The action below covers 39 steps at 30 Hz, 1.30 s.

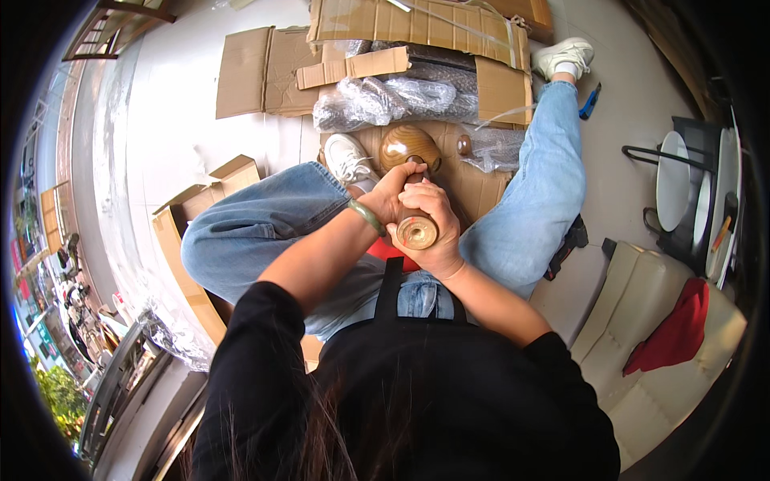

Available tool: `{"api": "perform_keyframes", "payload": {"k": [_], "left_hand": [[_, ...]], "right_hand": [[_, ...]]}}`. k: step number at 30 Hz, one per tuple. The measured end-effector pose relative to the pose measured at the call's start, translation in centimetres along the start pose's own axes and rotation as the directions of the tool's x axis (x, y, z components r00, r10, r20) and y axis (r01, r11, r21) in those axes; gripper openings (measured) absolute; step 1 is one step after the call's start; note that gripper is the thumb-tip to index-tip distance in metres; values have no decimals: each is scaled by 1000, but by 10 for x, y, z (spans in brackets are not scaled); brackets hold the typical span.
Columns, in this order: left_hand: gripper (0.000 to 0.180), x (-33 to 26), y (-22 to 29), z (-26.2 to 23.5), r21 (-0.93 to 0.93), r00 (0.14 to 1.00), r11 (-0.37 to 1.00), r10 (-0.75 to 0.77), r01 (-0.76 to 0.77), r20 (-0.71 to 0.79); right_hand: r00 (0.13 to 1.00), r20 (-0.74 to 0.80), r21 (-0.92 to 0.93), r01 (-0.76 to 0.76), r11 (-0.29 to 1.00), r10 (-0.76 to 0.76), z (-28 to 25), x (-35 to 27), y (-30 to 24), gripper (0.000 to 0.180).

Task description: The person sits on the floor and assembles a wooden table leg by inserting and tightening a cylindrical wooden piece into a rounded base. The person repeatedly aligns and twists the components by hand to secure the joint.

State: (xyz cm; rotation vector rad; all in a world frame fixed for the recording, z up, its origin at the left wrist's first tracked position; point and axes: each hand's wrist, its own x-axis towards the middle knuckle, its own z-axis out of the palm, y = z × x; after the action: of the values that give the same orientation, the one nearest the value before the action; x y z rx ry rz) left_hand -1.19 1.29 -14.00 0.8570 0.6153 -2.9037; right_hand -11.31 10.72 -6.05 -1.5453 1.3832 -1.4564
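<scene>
You sit on pale tiled floor [184,96], likely home entrance or small shop front. Flattened cardboard boxes [261,72], bubble wrap [385,100] around you. Cream sofa [642,321] at right, street clutter dimly visible at left edge.

Flattened brown cardboard boxes [265,72] and bubble wrap [385,100] on floor

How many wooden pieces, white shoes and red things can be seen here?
Wooden pieces: 3, the round-ended post gripped by both hands, the big rounded piece, the small knob
White shoes: 2
Red cloth: 1
Total: 6
</scene>
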Motion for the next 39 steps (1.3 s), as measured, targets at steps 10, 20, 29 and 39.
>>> {"api": "perform_keyframes", "payload": {"k": [10, 20, 29, 39], "left_hand": [[43, 3, -39, -19, -37, 905, 907, 422, -420, 57], [38, -8, -11, -30, -60, 997, 998, 10, -5, 73], [34, -17, -23, 4, 511, 887, 758, 460, -406, 22], [69, -57, -113, 92, 438, 306, -895, 440, 79, 844]], "right_hand": [[431, 829, 337, 120, 934, -355, -24, 75, 24, 41], [948, 258, 116, 161, 980, -187, -9, 19, -1, 30], [933, 308, 94, 164, 982, -185, -37, 25, 14, 41], [798, 555, 129, 196, 972, -235, -66, 53, 49, 49]]}}
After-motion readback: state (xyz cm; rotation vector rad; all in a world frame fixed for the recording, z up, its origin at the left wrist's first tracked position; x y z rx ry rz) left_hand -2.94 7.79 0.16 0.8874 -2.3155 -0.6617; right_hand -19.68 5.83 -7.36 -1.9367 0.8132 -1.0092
